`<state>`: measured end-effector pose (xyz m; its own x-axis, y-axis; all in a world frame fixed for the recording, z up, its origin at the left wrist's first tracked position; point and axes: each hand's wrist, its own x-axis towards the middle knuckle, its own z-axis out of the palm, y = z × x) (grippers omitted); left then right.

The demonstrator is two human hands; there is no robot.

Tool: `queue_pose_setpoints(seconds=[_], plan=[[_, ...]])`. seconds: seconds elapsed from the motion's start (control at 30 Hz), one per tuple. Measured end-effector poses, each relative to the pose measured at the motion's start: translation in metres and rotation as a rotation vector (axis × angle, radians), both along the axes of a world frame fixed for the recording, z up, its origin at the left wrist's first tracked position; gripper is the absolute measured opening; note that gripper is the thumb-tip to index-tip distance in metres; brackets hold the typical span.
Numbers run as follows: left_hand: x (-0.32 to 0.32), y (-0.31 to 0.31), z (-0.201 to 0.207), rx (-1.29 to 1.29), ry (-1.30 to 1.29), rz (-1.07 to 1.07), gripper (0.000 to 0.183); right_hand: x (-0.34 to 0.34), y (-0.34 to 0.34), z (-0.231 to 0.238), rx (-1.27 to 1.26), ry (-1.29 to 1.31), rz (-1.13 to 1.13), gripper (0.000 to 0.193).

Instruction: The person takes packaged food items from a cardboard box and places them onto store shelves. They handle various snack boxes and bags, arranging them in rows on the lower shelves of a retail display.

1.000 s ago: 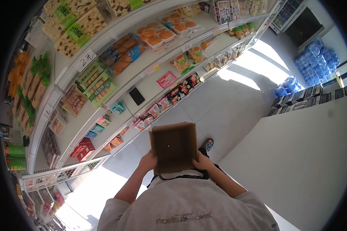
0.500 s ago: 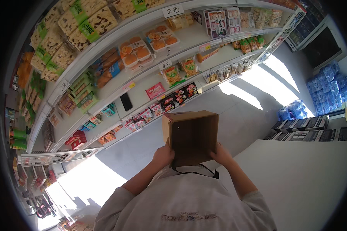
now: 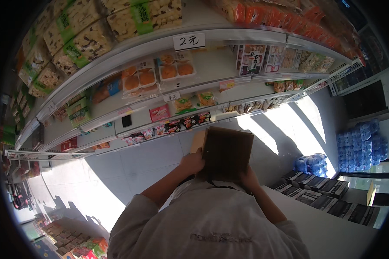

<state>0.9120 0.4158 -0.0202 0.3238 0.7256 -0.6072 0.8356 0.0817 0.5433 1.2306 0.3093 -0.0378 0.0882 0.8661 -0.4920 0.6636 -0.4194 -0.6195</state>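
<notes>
A brown cardboard box (image 3: 227, 153) is held in front of my body, its open side turned up toward me and its inside in shadow. My left hand (image 3: 192, 163) is closed on its left wall. On the opposite side my right hand (image 3: 249, 179) grips the lower right edge, its fingers partly hidden by shade. No contents can be made out in the dark interior. Beyond the box, the lowest shelf holds small snack packets (image 3: 173, 126). One tier up lie a pink packet (image 3: 160, 113) and a dark phone (image 3: 126, 121).
Tiered white shelves curve across the front, with clear trays of orange cakes (image 3: 177, 70) and bagged nut sweets (image 3: 84, 45). To the right are blue bottle packs (image 3: 359, 144), dark cartons (image 3: 320, 184) and a white surface (image 3: 298, 220). More goods (image 3: 73, 239) stand at the lower left.
My view has turned and shifted, so the shelves sit differently in it. The box, still in both hands, appears slightly farther right and more tilted, its inside darker.
</notes>
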Motion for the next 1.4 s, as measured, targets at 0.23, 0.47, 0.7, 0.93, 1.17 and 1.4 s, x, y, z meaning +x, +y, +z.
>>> queue_pose_setpoints(seconds=[0.23,0.47,0.7,0.93,1.17,1.4], plan=[[0.043,0.009,-0.027,-0.026,0.037,0.287,0.066,0.070,0.092,-0.041,-0.034,0.006,0.296,0.056],[0.090,-0.087,-0.006,-0.040,0.069,0.824,0.076,0.078,0.159,-0.042,0.033,0.041,0.660,0.056],[0.024,-0.222,-0.032,0.156,0.010,1.387,0.082,-0.088,0.149,-0.042,0.087,0.262,1.061,0.045],[-0.113,-0.349,-0.007,0.090,0.115,1.634,0.087,-0.305,0.053,-0.054,-0.149,0.295,1.237,0.044],[-0.241,-0.461,0.030,0.253,0.128,1.891,0.082,-0.495,-0.027,-0.037,-0.145,0.299,1.503,0.046],[-0.389,-0.484,-0.009,0.355,-0.031,2.127,0.070,-0.683,-0.019,-0.088,-0.315,0.367,1.566,0.050]])
